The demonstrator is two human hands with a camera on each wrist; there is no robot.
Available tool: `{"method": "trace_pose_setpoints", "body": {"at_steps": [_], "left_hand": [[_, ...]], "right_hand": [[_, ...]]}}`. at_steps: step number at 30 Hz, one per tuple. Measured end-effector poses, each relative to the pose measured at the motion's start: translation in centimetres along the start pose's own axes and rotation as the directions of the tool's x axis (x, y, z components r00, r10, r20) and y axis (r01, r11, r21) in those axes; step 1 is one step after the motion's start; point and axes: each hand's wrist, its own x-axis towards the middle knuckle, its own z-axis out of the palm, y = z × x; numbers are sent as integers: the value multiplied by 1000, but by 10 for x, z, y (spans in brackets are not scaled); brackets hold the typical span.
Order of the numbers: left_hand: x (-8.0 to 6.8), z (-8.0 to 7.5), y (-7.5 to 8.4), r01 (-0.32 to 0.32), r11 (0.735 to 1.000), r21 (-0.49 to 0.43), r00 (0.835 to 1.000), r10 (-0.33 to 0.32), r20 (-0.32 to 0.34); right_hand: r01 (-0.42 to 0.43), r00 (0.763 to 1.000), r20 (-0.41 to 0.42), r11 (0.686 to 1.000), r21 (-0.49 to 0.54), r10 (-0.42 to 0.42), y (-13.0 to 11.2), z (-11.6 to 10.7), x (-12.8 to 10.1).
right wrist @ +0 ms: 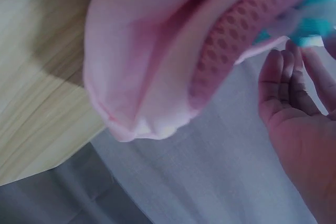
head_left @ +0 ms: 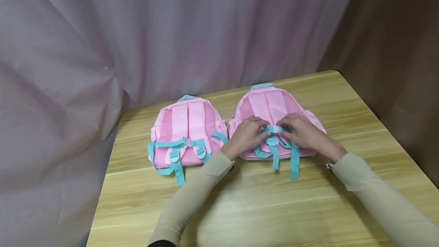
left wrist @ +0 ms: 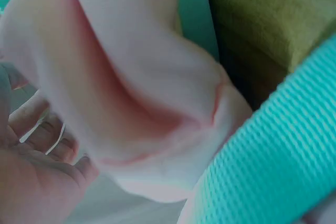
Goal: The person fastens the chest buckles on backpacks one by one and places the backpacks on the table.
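Two pink backpacks with teal straps lie back-side up on the wooden table (head_left: 260, 209). Both hands are on the right backpack (head_left: 271, 104). My left hand (head_left: 256, 132) pinches the left half of the white chest buckle (head_left: 274, 129) and its teal strap. From the other side, my right hand (head_left: 290, 128) pinches the right half. In the left wrist view, blurred pink fabric (left wrist: 131, 87) and a teal strap (left wrist: 273, 150) fill the frame, with fingers (left wrist: 47, 140) at lower left. The right wrist view shows the backpack's pink mesh (right wrist: 236, 30) and the hand's fingers (right wrist: 286, 82).
The left backpack (head_left: 186, 132) lies beside the right one, almost touching, its teal straps (head_left: 176, 165) trailing toward me. A pale curtain (head_left: 154, 29) hangs behind the table. The table's right edge (head_left: 387, 125) borders a brown wall.
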Motion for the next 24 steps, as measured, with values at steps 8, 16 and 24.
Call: {"method": "trace_pose_setpoints", "body": {"at_steps": [8,16,24], "left_hand": [[-15,-16,-1,-51,994,101,996,58,-68],[-36,-39,-13,-65,997,41,989,70,-133],[-65,-65,-33,-30,999,24,990,33,-135]], "right_hand": [[11,1000,-26,1000,25,-10,-19,1,5],[90,992,-98,995,48,-85,-51,8,20],[114,992,-55,991,64,-110,-86,19,38]]}}
